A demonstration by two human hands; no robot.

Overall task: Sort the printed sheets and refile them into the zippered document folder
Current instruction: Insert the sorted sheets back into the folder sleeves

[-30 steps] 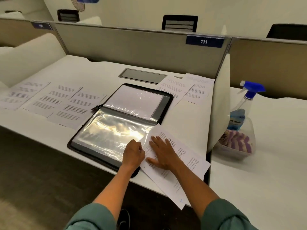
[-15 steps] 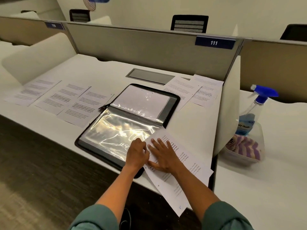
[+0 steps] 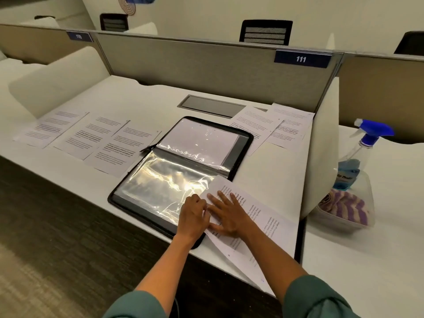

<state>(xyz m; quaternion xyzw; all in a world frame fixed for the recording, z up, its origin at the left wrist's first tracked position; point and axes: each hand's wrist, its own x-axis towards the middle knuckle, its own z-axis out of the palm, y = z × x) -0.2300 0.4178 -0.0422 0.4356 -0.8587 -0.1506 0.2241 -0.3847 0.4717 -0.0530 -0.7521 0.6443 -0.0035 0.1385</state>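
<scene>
Two hands meet: flat right hand (image 3: 229,216) presses sheet (image 3: 259,216); left hand (image 3: 192,216) pinches folder (image 3: 160,191) sleeve edge.

- Both forearms reach forward from green sleeves (image 3: 316,299) over the worktop's (image 3: 263,171) near edge, toward its near right corner.
- The left hand (image 3: 192,218) lies knuckles up, fingers curled under at their tips; whether they pinch anything cannot be told.
- The right hand (image 3: 229,214) lies flat, palm down, fingers straight and spread, thumb toward the left hand.
- The two hands touch side by side.
</scene>
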